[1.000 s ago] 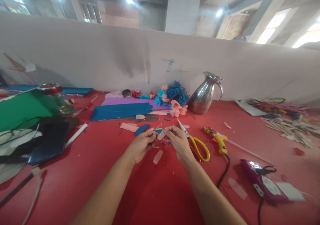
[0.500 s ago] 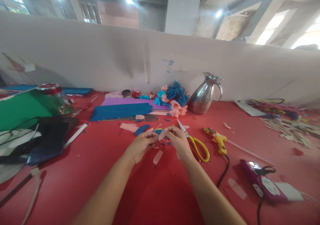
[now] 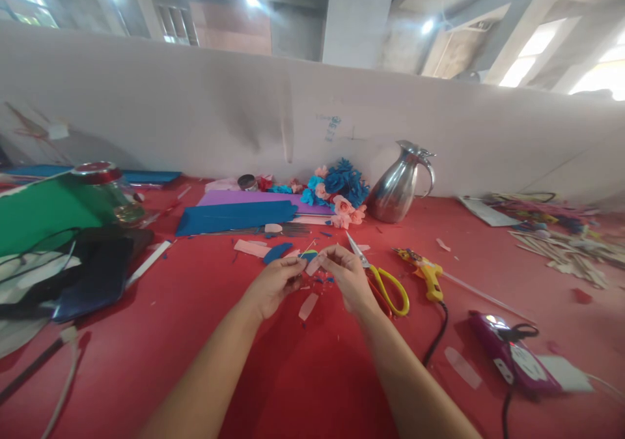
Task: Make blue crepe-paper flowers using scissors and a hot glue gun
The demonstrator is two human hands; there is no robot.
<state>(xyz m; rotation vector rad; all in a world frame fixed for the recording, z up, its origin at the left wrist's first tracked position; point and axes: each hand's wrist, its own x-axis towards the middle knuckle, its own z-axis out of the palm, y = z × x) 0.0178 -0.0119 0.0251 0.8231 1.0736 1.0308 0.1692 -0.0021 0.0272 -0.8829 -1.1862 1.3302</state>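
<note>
A small pink paper petal (image 3: 313, 266) is pinched between the thumb and fingers of my right hand (image 3: 346, 275). My left hand (image 3: 275, 287) is closed in a pinch right beside the petal's left edge. A thin pale wire or stick (image 3: 307, 248) shows just above the left fingertips; whether they grip it I cannot tell. On the red table (image 3: 303, 374) below lies another pink paper petal (image 3: 308, 306). Scissors (image 3: 389, 289) with yellow handles lie close to my right hand, partly behind it. Blue paper pieces (image 3: 278, 253) and pink strips (image 3: 251, 248) lie beyond my left hand.
A yellow glue gun (image 3: 430, 277) with a black cord lies to the right, near a purple device (image 3: 515, 354). Behind are blue paper sheets (image 3: 234, 219), paper flowers (image 3: 344, 195) and a metal jug (image 3: 398, 185). A lidded jar (image 3: 110, 195) and dark bag (image 3: 92, 276) are left.
The pink petal has shifted slightly down and left, and more of its face shows. My right fingertips have tilted a little; my left hand has barely moved.
</note>
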